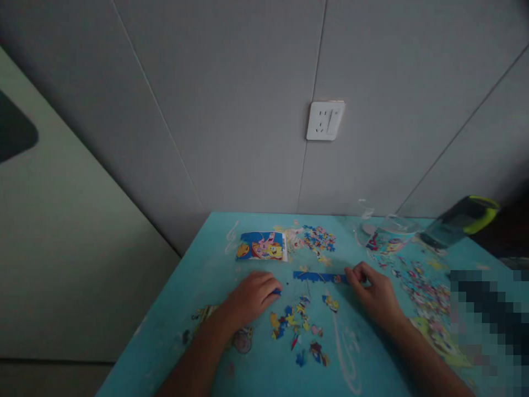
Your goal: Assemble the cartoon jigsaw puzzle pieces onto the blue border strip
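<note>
My left hand [254, 298] is closed, with a small dark blue puzzle piece [276, 291] between its fingertips. To its right lies a narrow strip of joined blue puzzle pieces [316, 277], straight along its far edge. My right hand [374, 289] is closed at the right end of this strip, thumb and forefinger gripping it. Loose, mixed-colour puzzle pieces [291, 320] lie between my forearms, and a small yellow and blue cluster [331, 302] sits just below the strip. The reference picture [261, 246], showing cartoon figures on blue, lies beyond my left hand.
A heap of mostly blue pieces [320, 239] lies at the back. Many more pieces [427, 289] spread over the right side. A clear printed tub [388, 240] and a dark bottle with a lime-green rim [454, 223] stand at the back right. A wall with a socket [325, 121] borders the turquoise table [165, 336].
</note>
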A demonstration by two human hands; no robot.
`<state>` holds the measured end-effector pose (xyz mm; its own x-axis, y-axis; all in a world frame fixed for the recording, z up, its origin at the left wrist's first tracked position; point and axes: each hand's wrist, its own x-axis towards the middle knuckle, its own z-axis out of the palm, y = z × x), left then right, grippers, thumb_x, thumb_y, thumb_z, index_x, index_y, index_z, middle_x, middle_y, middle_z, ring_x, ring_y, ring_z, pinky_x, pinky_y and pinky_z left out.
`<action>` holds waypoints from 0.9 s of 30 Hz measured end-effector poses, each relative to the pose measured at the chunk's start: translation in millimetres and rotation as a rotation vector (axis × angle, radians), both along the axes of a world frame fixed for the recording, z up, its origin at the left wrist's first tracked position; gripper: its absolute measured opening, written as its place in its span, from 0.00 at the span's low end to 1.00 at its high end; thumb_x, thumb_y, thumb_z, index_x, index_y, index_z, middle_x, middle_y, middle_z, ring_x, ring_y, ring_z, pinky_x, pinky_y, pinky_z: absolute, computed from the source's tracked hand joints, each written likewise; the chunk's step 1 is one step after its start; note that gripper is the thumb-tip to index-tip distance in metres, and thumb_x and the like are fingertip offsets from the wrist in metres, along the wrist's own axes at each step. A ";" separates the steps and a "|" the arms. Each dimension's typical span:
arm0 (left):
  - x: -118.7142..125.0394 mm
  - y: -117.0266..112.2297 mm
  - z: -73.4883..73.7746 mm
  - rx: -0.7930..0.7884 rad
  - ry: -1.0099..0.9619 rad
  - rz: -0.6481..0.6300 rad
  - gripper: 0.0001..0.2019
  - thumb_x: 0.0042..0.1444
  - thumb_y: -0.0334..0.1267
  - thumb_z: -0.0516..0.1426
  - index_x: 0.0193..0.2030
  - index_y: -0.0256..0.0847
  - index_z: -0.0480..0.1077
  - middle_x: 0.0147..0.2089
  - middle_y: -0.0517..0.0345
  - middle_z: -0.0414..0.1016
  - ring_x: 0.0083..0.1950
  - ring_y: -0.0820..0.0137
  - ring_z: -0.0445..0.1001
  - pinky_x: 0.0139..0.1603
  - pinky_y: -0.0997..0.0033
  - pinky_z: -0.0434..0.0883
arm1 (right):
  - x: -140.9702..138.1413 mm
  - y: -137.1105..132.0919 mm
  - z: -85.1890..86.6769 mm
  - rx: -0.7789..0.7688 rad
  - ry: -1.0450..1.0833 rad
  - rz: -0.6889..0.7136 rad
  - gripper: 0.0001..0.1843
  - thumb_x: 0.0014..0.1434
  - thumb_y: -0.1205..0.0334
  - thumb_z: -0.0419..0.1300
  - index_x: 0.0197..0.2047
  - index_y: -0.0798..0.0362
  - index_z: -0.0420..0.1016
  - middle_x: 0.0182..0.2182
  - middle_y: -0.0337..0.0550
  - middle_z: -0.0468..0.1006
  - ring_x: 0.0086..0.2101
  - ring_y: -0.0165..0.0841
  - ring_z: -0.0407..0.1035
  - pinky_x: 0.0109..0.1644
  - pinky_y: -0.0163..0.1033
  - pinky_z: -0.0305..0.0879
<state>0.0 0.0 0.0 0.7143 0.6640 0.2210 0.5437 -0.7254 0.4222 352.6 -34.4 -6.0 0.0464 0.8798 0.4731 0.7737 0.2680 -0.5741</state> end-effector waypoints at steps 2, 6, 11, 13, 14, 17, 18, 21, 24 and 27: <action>6.2 0.3 0.5 -0.021 -0.075 -0.003 0.03 0.68 0.36 0.58 0.45 0.43 0.74 0.43 0.57 0.77 0.46 0.65 0.74 0.50 0.64 0.70 | -0.9 -0.3 0.0 0.001 0.000 0.013 0.18 0.67 0.53 0.58 0.27 0.49 0.60 0.22 0.33 0.64 0.24 0.30 0.59 0.29 0.36 0.59; 32.4 8.2 7.2 -0.203 -0.377 0.077 0.05 0.67 0.35 0.58 0.46 0.44 0.76 0.42 0.57 0.79 0.44 0.67 0.76 0.47 0.66 0.72 | -5.4 -1.7 0.7 -0.001 -0.019 0.050 0.19 0.67 0.53 0.58 0.27 0.48 0.59 0.22 0.33 0.63 0.23 0.30 0.59 0.28 0.36 0.58; 60.4 29.8 1.4 -0.531 -0.657 0.111 0.09 0.64 0.37 0.59 0.48 0.41 0.76 0.41 0.55 0.81 0.43 0.65 0.80 0.48 0.63 0.76 | -6.2 -2.4 1.9 -0.030 -0.039 0.089 0.18 0.68 0.54 0.58 0.28 0.49 0.59 0.22 0.34 0.66 0.24 0.29 0.61 0.30 0.36 0.60; 60.9 35.1 -6.5 -0.568 -0.708 0.133 0.12 0.65 0.38 0.56 0.52 0.40 0.74 0.45 0.52 0.81 0.45 0.64 0.82 0.49 0.62 0.78 | -3.4 -2.3 2.7 -0.022 -0.035 0.069 0.19 0.69 0.54 0.58 0.28 0.49 0.59 0.22 0.34 0.65 0.23 0.29 0.60 0.29 0.35 0.60; 59.1 36.1 -10.0 -0.579 -0.730 0.145 0.13 0.66 0.39 0.55 0.53 0.39 0.73 0.47 0.50 0.81 0.46 0.63 0.82 0.49 0.61 0.78 | -1.7 -2.4 3.0 -0.015 -0.033 0.054 0.19 0.69 0.54 0.58 0.28 0.49 0.59 0.22 0.34 0.65 0.23 0.29 0.60 0.29 0.35 0.60; 50.9 32.9 -14.6 -0.623 -0.779 0.181 0.14 0.65 0.43 0.57 0.54 0.40 0.73 0.48 0.49 0.81 0.46 0.62 0.83 0.49 0.60 0.79 | 2.8 -3.8 3.0 -0.006 -0.034 0.018 0.18 0.68 0.53 0.58 0.28 0.49 0.60 0.22 0.33 0.64 0.23 0.29 0.60 0.29 0.35 0.60; 48.6 30.5 -13.9 -0.660 -0.803 0.206 0.15 0.64 0.44 0.58 0.53 0.40 0.73 0.48 0.49 0.81 0.45 0.62 0.82 0.49 0.60 0.79 | 3.4 -4.7 2.9 -0.013 -0.037 0.013 0.18 0.68 0.53 0.57 0.28 0.49 0.60 0.22 0.34 0.64 0.24 0.30 0.60 0.29 0.35 0.60; 45.1 23.1 -7.5 -0.762 -0.853 0.271 0.15 0.60 0.46 0.62 0.50 0.40 0.75 0.45 0.51 0.81 0.44 0.62 0.82 0.49 0.61 0.78 | 2.3 -7.8 3.0 -0.061 -0.057 0.030 0.17 0.69 0.54 0.57 0.29 0.49 0.60 0.23 0.34 0.65 0.24 0.30 0.61 0.29 0.35 0.60; 44.7 19.2 -1.8 -0.804 -0.851 0.281 0.13 0.59 0.45 0.63 0.46 0.39 0.76 0.41 0.53 0.81 0.42 0.63 0.82 0.47 0.63 0.77 | -0.3 -10.2 4.2 -0.099 -0.076 0.054 0.17 0.69 0.54 0.57 0.29 0.48 0.60 0.23 0.34 0.65 0.24 0.30 0.61 0.29 0.35 0.60; 42.7 18.4 -0.7 -0.790 -0.805 0.268 0.10 0.60 0.41 0.61 0.45 0.39 0.76 0.40 0.55 0.80 0.41 0.65 0.80 0.45 0.66 0.76 | -1.2 -11.7 6.7 -0.123 -0.083 0.054 0.18 0.69 0.53 0.57 0.29 0.48 0.59 0.23 0.34 0.65 0.24 0.30 0.61 0.30 0.36 0.60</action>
<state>42.7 18.4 -0.7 0.3711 0.9286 0.0046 0.0078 -0.0080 0.9999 351.4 -46.1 0.7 -0.0370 0.9315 0.3620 0.8063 0.2418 -0.5398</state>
